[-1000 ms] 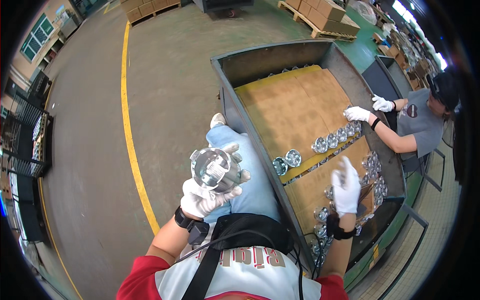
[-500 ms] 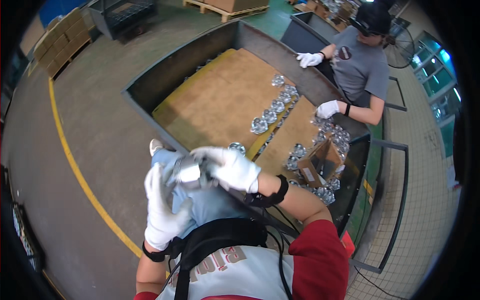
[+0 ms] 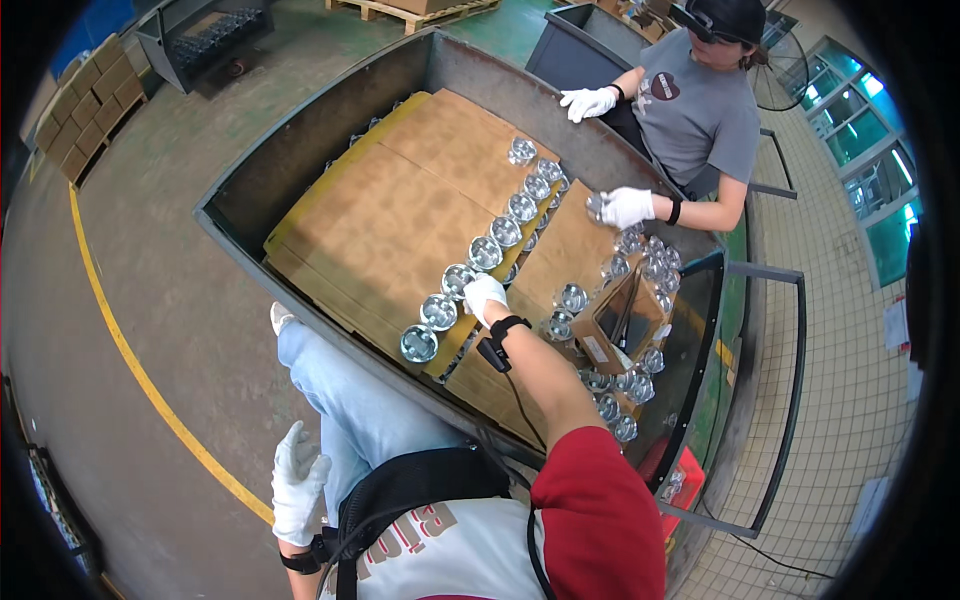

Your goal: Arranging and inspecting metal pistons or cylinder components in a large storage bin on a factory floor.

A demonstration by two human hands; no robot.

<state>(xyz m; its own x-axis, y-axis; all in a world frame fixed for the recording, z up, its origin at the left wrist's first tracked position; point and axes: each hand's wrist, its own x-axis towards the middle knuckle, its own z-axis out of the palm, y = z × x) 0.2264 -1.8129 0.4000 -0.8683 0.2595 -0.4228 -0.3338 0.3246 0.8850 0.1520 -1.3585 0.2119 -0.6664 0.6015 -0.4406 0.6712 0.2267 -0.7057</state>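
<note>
My white-gloved right hand reaches into the big metal bin, its fingers closed at the edge of a shiny silver piston. That piston stands in a slanting row on the brown cardboard sheet. Nearer me in the same row are two more pistons, one at its near end; several others run away toward the far side. My left hand, gloved too, hangs outside the bin beside my leg, empty with its fingers apart.
Across the bin a co-worker's gloved hand holds a piston. An open cardboard box with dark tools sits among loose pistons at the right. A metal handle frame juts from the bin's right end. Stacked cartons stand far left.
My right hand has moved from before my body into the bin's row. The left hand has let go of the piston and dropped lower. The co-worker's hand has lifted a piston.
</note>
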